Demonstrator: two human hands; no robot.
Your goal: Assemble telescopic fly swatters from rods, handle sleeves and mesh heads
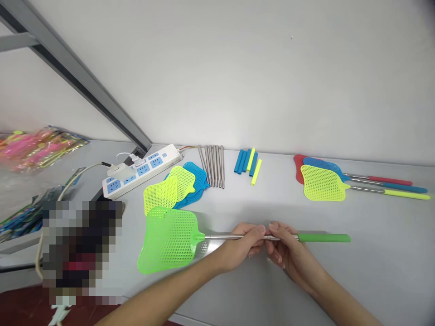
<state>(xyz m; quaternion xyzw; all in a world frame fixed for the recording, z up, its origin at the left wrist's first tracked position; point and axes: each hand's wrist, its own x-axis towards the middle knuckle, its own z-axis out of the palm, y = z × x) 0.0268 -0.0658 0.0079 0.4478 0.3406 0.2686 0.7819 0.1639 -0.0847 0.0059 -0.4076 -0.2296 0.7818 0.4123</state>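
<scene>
A green fly swatter point(170, 237) lies level across the front of the grey table, its perforated head to the left and its green grip to the right. My left hand point(246, 242) is closed round the metal shaft, thumb on top. Just beside it, my right hand point(285, 242) pinches the same shaft next to the green grip. Beyond the swatter head lie loose yellow swatter heads point(160, 194) and blue swatter heads point(197, 179). Several metal rods point(215, 167) stand in a row near the wall, with blue and yellow grip tubes point(250, 162) to their right.
At the right, red, blue and yellow fly swatters point(324, 183) lie overlapped. A white power strip point(142, 171) with plugs and cables sits at the left. Bagged goods point(44, 147) lie beyond a grey metal frame point(78, 72). A pixelated patch hides the lower left.
</scene>
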